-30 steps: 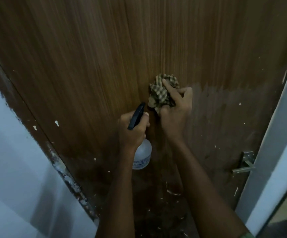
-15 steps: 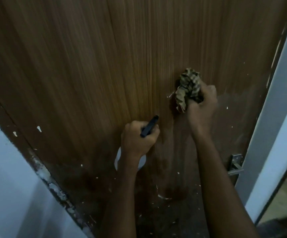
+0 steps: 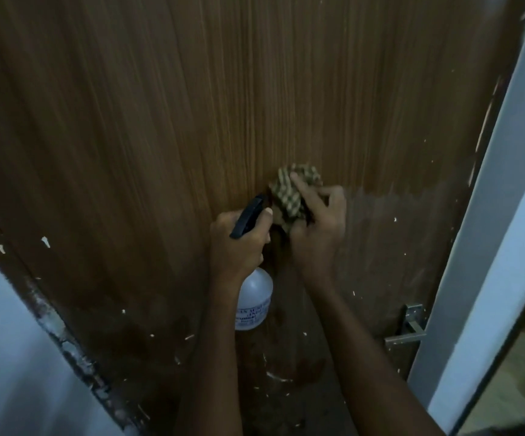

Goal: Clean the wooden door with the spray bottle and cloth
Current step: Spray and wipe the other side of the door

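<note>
A brown wooden door point(image 3: 160, 136) with vertical grain fills the view. A darker wet-looking band lies across its lower half, dotted with white flecks. My right hand point(image 3: 314, 228) grips a bunched checked cloth point(image 3: 289, 196) and presses it against the door near the middle. Just left of it, my left hand point(image 3: 239, 243) is wrapped round the neck of a spray bottle point(image 3: 253, 303) with a black trigger head and a clear, labelled body hanging below my fist. The two hands nearly touch.
A metal lever handle point(image 3: 407, 333) sticks out at the door's lower right edge. A pale door frame point(image 3: 487, 247) runs down the right side. A light wall point(image 3: 6, 341) and a chipped door edge lie at the lower left.
My right hand swept the cloth out to the right, then back left and lower to beside the bottle. My left hand with the bottle shifted slightly, and the bottle body shows again.
</note>
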